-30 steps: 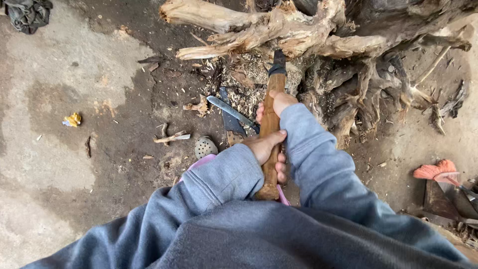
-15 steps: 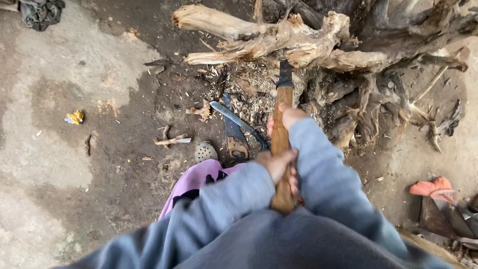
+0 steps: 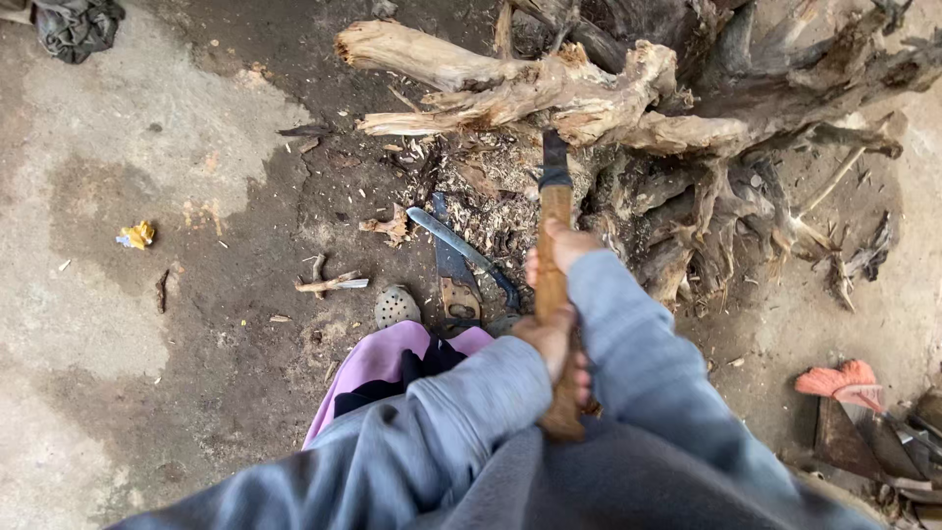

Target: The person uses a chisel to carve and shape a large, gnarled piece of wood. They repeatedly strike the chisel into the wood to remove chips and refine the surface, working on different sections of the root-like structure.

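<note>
Both my hands grip the wooden handle of an axe (image 3: pixel 554 211) that points away from me. My left hand (image 3: pixel 555 339) holds the handle near its butt end. My right hand (image 3: pixel 562 247) holds it higher up, closer to the dark axe head (image 3: pixel 554 160). The head rests against a big gnarled tree stump with pale roots (image 3: pixel 549 83). Grey sleeves cover both my arms.
A curved machete (image 3: pixel 461 250) and a hand saw (image 3: pixel 456 285) lie on the dirt just left of the axe, among wood chips. My grey perforated shoe (image 3: pixel 395 306) is near them. A red-orange cloth and metal tools (image 3: pixel 849 393) sit at right. A dark rag (image 3: pixel 74 25) lies top left.
The axe has shifted slightly downward and left in view, its head still at the stump. My hands stay on the handle; more of my pink garment shows.
</note>
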{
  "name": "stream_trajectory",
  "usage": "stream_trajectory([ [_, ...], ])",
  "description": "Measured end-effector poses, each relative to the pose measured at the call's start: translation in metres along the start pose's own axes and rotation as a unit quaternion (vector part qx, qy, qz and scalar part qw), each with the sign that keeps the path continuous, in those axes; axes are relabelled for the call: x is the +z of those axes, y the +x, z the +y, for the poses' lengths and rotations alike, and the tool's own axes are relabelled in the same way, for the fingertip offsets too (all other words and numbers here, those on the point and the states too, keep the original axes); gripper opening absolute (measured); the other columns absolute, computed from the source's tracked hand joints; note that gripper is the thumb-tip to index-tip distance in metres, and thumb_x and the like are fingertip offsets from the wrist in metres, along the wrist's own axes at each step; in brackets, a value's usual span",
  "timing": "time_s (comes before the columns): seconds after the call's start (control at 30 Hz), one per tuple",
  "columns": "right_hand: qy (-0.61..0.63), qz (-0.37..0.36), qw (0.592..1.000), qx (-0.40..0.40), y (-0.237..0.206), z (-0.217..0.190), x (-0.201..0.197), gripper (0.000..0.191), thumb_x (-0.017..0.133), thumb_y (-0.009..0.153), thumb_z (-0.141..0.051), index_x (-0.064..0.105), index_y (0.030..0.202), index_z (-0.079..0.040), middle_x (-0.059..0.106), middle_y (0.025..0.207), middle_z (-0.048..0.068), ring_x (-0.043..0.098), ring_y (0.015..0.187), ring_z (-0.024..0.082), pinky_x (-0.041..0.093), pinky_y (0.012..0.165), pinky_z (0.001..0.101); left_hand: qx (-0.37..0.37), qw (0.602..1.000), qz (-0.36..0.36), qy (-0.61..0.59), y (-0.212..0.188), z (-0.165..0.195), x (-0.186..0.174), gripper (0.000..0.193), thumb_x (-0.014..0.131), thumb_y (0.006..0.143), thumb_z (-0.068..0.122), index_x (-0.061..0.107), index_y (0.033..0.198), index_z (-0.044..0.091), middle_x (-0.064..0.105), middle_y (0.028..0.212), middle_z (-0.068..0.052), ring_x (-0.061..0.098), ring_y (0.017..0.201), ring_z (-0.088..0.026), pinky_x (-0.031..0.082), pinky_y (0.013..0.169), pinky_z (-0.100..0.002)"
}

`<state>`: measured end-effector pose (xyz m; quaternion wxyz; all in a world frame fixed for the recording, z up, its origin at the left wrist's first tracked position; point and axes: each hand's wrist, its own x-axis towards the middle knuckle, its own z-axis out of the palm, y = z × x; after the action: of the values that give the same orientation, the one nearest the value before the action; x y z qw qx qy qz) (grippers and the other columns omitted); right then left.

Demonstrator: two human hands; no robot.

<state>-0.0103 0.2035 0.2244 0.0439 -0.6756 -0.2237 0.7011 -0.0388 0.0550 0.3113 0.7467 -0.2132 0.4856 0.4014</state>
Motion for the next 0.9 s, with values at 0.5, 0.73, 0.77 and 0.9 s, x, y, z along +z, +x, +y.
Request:
stream_trajectory([
  [0.5,0.024,-0.145,0.981,-0.127,-0.106,0.03,-0.031,0.039,0.061,0.092,-0.018,0.044,0.128,-0.014,0.059,0.088,0.009,0.058,0.067,0.017,0.054,0.055,0.035,-0.161,0.969,-0.155,-0.107,-0.06,-0.044,-0.008,0.066,0.042,0.094,0.081,0.047,0.099,0.016,0.049,0.066,-0.008,0.048,0.047,-0.027,0.046,0.047,-0.046],
  [0.73,-0.298,0.137,0.892,-0.312,-0.084,-0.039,-0.004,0.06,0.048,0.106,-0.028,0.027,0.162,-0.032,0.065,0.113,0.01,0.064,0.082,0.021,0.056,0.073,0.0398,-0.121,0.99,-0.076,0.003,0.01,-0.009,0.032,0.084,0.033,0.089,0.091,0.054,0.094,0.009,0.049,0.064,-0.006,0.053,0.051,-0.026,0.05,0.052,-0.047],
  [0.77,-0.401,0.141,0.846,-0.322,-0.073,-0.048,0.002,0.059,0.047,0.109,-0.027,0.022,0.162,-0.031,0.067,0.126,0.011,0.07,0.094,0.022,0.058,0.085,0.0406,-0.122,0.992,-0.042,0.001,0.022,-0.004,0.033,0.086,0.033,0.088,0.093,0.053,0.092,0.009,0.049,0.063,-0.005,0.051,0.051,-0.025,0.048,0.05,-0.045],
  [0.9,-0.477,0.198,0.839,-0.17,-0.035,-0.064,0.022,0.071,0.058,0.103,-0.022,0.016,0.159,-0.037,0.064,0.128,0.022,0.069,0.1,0.032,0.056,0.093,0.0437,-0.112,0.993,-0.032,-0.032,0.034,0.008,0.025,0.087,0.027,0.08,0.099,0.05,0.085,0.015,0.038,0.056,-0.001,0.036,0.044,-0.02,0.034,0.041,-0.038],
])
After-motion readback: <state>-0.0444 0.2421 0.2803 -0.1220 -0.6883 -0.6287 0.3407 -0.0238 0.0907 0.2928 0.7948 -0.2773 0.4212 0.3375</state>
